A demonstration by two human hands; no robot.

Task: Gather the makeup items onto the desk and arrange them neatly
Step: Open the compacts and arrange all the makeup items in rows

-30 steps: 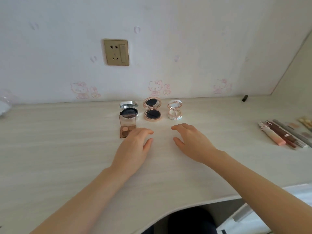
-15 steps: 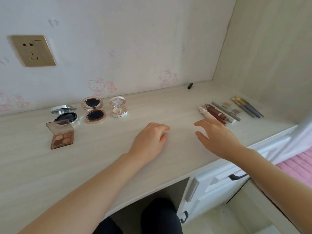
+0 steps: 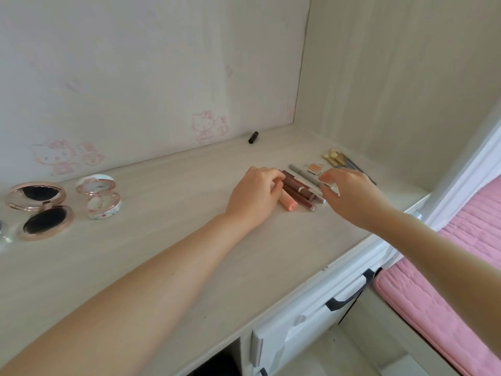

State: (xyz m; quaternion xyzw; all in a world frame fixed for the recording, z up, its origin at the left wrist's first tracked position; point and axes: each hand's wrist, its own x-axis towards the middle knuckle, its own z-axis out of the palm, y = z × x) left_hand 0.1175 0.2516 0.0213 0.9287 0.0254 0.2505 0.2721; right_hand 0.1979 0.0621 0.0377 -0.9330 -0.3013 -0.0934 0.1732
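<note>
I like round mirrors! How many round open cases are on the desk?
2: a rose-gold compact at the far left, and a small white compact just right of it. A sliver at the left edge may be another.

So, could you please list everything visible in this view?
Desk: one, pale wood, across view.
Round compact: one, rose-gold, open, desk's left.
Floral compact: one, white-pink, open, beside it.
Black tube: one, by back wall.
Brown lip tubes: at least two, between the hands.
Peach tube: one, nearest in that row.
Grey pencil: one, behind the brown tubes.
Peach pan: one, beyond the pencil.
Brushes: several, pale tips, far right.
Drawer: one, white, under desk.
Bedding: pink, right edge.
Cat stickers: pink, on wall.
Left hand: fingers at tubes' left ends, grip unclear.
Right hand: fingers at right ends, grip unclear.
</note>
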